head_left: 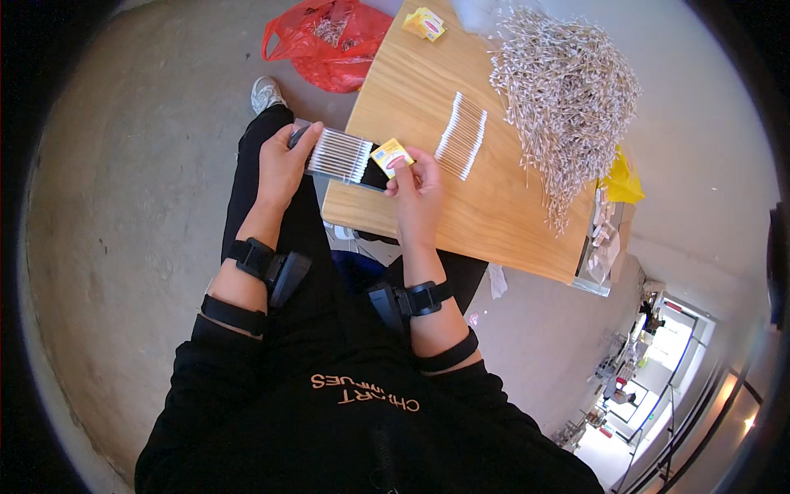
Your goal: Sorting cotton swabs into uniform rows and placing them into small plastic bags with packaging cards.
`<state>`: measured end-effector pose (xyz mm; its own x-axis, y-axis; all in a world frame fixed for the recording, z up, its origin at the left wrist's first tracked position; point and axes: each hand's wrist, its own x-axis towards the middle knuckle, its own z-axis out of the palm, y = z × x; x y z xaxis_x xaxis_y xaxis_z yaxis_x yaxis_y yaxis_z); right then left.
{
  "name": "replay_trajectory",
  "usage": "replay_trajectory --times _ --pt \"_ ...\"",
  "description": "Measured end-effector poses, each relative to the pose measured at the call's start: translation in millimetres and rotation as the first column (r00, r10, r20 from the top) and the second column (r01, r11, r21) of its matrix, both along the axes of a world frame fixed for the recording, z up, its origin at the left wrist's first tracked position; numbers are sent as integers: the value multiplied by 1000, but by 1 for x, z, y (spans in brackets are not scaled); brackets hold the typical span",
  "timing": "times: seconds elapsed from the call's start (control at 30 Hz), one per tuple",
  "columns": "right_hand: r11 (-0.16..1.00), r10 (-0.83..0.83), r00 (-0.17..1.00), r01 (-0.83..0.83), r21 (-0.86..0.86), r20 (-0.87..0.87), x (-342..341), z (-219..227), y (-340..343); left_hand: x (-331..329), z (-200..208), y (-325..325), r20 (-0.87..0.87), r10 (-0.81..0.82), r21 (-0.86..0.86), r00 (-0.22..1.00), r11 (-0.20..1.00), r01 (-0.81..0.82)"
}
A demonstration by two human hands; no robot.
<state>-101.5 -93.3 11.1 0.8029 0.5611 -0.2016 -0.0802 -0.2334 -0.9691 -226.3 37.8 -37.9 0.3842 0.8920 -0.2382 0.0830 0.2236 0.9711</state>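
Observation:
My left hand (pixel 278 171) grips the left end of a clear flat case (pixel 329 179), its thumb over the top edge. Inside the case, cotton swabs (pixel 339 155) lie side by side in a row. A small yellow and white card (pixel 390 155) is pinched between the thumb and fingers of my right hand (pixel 418 196), over the dark right end of the case. Whether the right fingers also touch the case is hard to see. On the wooden table (pixel 502 218), just right of my right hand, lies a neat row of loose cotton swabs (pixel 462 136).
A large heap of cotton swabs (pixel 568 99) covers the table's right side. More yellow cards (pixel 425 24) lie at the far edge. A red plastic bag (pixel 350 62) sits on the floor beyond the table's left edge. A yellow bag (pixel 624 183) and an open box (pixel 603 247) are at the right.

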Motion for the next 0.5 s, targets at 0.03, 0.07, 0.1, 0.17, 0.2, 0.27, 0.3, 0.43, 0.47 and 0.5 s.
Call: replay_trajectory --times 0.03,0.07,0.1,0.17,0.2,0.27,0.3,0.43,0.47,0.5 --pt "1000 0 1000 0 0 0 -1 0 0 0 0 0 3 2 -7 1000 1000 -2" --pt "998 46 999 -47 -31 -7 -3 -1 0 0 0 0 3 2 -6 1000 1000 -2" --pt "994 92 996 -92 -63 -15 -4 -1 0 0 1 0 -13 -4 -3 1000 1000 4" --pt "987 130 991 -130 -100 0 -3 -1 -1 0 1 0 -29 -11 1 1000 1000 11" --pt "976 170 985 -166 -138 13 -3 -1 0 0 2 -1 -28 -8 -3 1000 1000 8" --pt "971 190 982 -187 -147 7 -4 0 0 1 4 -2 -27 -5 -7 1000 1000 5" --pt "966 213 977 -210 -153 1 -5 1 1 1 5 -2 -27 0 -13 1000 1000 -1" --pt "936 305 951 -309 -165 -51 2 3 4 0 3 0 -35 -5 -3 999 1000 5" --pt "937 300 951 -308 -162 -77 6 2 6 -1 2 0 -36 -4 -2 999 1000 4" --pt "938 294 950 -307 -159 -102 7 3 8 0 4 -1 -42 -6 0 999 1000 6"
